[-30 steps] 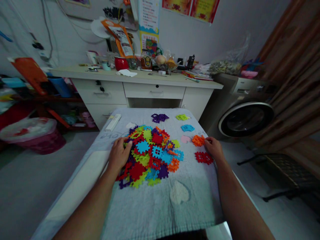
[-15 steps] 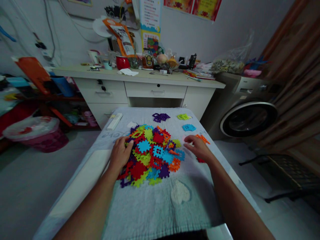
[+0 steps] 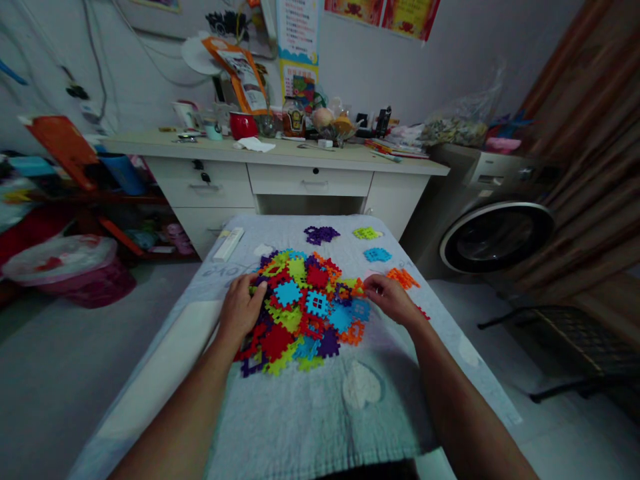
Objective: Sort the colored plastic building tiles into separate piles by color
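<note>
A heap of interlocking plastic pieces [image 3: 287, 319] in red, blue, lime, purple and orange lies on the cloth-covered table [image 3: 300, 427]. My left hand [image 3: 242, 303] is at the heap's left edge, its fingers curled and thumb up, with a bit of a lime-green plastic piece [image 3: 253, 289] showing between them. At the heap's right side, my right hand [image 3: 387, 297] pinches a small orange plastic piece [image 3: 359, 288]. Separate groups lie beyond: purple pieces [image 3: 321, 234], lime pieces [image 3: 367, 233], blue pieces [image 3: 377, 255] and orange pieces [image 3: 403, 278]. My right wrist partly covers red pieces [image 3: 423, 312].
A long white box [image 3: 229, 245] lies at the table's far left. Behind stands a white desk [image 3: 280, 153] crowded with jars and a cup. A washing machine [image 3: 495, 227] is on the right, a lined pink bin [image 3: 75, 277] on the left.
My right hand has moved slightly left to the heap's edge and closed on an orange piece, uncovering more of the orange group. The left hand stays in place.
</note>
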{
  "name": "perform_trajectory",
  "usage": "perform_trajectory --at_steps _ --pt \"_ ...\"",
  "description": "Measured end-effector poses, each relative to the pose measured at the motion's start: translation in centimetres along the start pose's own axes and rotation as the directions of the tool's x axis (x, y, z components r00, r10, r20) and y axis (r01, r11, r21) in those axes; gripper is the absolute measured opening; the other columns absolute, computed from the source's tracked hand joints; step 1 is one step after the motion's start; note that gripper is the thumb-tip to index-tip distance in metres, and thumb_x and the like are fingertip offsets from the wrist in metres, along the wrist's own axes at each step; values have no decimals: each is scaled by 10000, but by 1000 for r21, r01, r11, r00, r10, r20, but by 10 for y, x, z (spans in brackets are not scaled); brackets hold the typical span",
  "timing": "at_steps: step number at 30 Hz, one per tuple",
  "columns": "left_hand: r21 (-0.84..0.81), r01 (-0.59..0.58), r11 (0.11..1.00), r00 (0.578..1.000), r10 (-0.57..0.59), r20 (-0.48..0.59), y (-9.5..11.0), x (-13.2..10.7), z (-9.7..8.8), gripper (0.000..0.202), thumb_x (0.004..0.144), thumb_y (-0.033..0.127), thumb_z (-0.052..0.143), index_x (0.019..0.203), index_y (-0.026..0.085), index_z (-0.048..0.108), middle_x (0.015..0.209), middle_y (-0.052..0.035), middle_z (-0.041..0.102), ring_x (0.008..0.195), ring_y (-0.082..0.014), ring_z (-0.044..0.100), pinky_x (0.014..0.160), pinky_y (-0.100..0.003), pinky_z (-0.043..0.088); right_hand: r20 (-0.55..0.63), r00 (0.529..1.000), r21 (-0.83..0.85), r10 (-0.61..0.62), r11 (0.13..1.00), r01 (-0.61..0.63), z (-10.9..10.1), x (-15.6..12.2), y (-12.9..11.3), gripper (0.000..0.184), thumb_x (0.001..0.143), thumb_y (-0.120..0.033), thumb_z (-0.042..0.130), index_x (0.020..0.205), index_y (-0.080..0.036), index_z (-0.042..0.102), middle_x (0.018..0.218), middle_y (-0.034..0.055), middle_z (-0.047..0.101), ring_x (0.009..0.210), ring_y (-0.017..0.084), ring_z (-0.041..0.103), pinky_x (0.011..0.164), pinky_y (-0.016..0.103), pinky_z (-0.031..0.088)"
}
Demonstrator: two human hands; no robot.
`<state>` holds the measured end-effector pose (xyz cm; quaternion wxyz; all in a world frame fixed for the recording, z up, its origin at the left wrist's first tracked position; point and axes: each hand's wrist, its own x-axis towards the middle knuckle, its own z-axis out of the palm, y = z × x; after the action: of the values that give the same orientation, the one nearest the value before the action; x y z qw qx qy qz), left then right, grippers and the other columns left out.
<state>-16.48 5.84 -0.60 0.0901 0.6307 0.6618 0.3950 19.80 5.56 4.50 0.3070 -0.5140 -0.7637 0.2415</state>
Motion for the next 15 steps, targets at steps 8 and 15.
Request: perform_trajectory --at_steps 8,15 --pt "11 2 1000 1000 -2 8 -2 0 1 494 887 535 382 1158 174 581 1197 -130 600 1206 -289 517 1082 -464 401 -384 899 -5 212 973 -232 -18 -2 31 300 783 -323 529 1044 -184 579 744 6 613 646 155 549 618 268 414" --pt "13 13 1000 1000 -13 18 -1 0 0 495 888 540 382 1157 173 576 1211 -133 594 1219 -288 511 1086 -461 398 -367 899 -284 240 891 -354 -14 2 41 157 802 -285 522 838 -190 642 738 39 664 673 172 566 632 272 380"
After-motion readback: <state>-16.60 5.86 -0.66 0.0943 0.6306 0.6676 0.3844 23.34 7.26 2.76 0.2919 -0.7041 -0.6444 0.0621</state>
